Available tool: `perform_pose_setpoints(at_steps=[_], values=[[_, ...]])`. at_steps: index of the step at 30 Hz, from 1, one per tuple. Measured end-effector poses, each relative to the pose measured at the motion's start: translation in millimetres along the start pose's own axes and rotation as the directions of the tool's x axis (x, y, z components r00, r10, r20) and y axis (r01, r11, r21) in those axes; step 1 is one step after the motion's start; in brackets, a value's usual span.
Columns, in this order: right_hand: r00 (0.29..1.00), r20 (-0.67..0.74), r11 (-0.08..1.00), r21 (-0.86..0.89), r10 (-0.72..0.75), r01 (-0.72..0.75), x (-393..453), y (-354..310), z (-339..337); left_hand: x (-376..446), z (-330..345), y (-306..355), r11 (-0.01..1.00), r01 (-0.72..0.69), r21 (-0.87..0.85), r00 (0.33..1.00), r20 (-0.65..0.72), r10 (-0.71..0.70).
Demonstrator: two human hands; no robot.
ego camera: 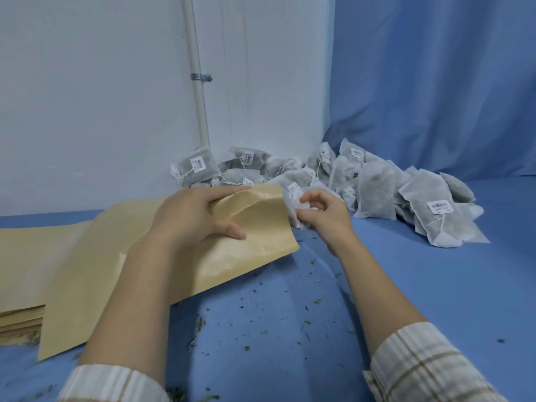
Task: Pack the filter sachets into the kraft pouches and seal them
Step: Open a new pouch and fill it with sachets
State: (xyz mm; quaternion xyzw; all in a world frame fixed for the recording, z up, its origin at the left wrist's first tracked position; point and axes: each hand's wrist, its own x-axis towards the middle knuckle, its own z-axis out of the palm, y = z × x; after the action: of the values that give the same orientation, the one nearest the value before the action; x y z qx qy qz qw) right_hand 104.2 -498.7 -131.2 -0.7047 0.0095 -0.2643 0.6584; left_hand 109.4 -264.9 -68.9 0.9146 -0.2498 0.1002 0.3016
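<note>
My left hand (pixel 200 216) grips the mouth of a tan kraft pouch (pixel 179 274), thumb on the front panel and fingers over the upper edge, so the mouth gapes toward the right. My right hand (pixel 322 216) pinches the white end of a filter sachet (pixel 295 207) right at the pouch's mouth; most of that sachet is hidden behind the pouch and my fingers. A heap of white filter sachets (pixel 377 192) with small printed tags lies behind, along the wall and curtain.
A flat stack of kraft pouches (pixel 26 256) lies at the left on the blue cloth surface (pixel 406 271). Dried herb crumbs are scattered over the cloth. A white wall with a pipe (pixel 197 82) and a blue curtain (pixel 435 82) close the back.
</note>
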Motion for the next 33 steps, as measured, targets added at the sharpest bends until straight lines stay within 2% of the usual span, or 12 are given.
perform_pose_setpoints(at_steps=[6,10,12,14,17,19,22,24,25,27,30,33], values=[[0.995,0.038,0.996,-0.012,0.091,-0.09,-2.4,1.9,1.0,-1.6,-8.1,0.5,0.999,0.01,-0.044,0.998,-0.06,-0.013],[0.97,0.241,0.995,0.08,0.044,-0.065,-1.2,-11.6,13.9,-0.8,-1.5,7.1,1.0,-0.018,-0.018,1.0,-0.007,0.018],[0.952,0.301,0.999,-0.03,0.045,-0.038,-3.0,-17.9,23.0,0.5,3.0,11.1,0.999,-0.044,-0.03,0.998,0.037,0.045],[0.897,0.412,0.985,-0.121,0.16,-0.121,-6.4,-20.6,25.0,2.6,5.4,12.5,0.998,-0.063,-0.028,0.997,0.052,0.065],[0.722,0.557,0.91,-0.202,0.411,-0.362,-14.1,-24.2,25.8,4.5,8.4,11.4,0.997,-0.071,-0.037,0.992,0.105,0.074],[0.765,0.497,0.912,-0.256,0.41,-0.322,-10.6,-22.2,29.6,4.2,12.2,10.9,0.998,-0.066,0.014,0.992,0.11,0.064],[0.974,0.136,0.941,-0.31,0.184,-0.134,4.1,-7.4,29.4,5.1,16.6,6.6,0.99,-0.029,0.141,0.999,-0.017,0.031],[0.987,-0.145,0.861,-0.491,0.065,-0.129,13.2,6.5,20.7,5.7,18.8,3.6,0.98,-0.01,0.198,0.997,-0.077,0.026],[0.977,-0.197,0.815,-0.552,0.076,-0.175,15.7,13.6,15.5,5.9,19.9,2.8,0.976,-0.009,0.218,0.996,-0.088,0.028],[0.958,-0.221,0.828,-0.492,0.182,-0.27,21.5,24.8,9.7,6.1,22.3,2.6,0.971,-0.009,0.241,0.996,-0.086,0.03],[0.935,-0.25,0.914,-0.257,0.253,-0.316,29.1,28.6,10.1,5.9,23.8,2.9,0.971,-0.002,0.239,0.998,-0.067,0.018],[0.954,-0.102,0.958,-0.028,0.28,-0.284,30.0,28.9,13.5,6.3,23.9,2.6,0.969,0.0,0.247,0.998,-0.057,0.014]])
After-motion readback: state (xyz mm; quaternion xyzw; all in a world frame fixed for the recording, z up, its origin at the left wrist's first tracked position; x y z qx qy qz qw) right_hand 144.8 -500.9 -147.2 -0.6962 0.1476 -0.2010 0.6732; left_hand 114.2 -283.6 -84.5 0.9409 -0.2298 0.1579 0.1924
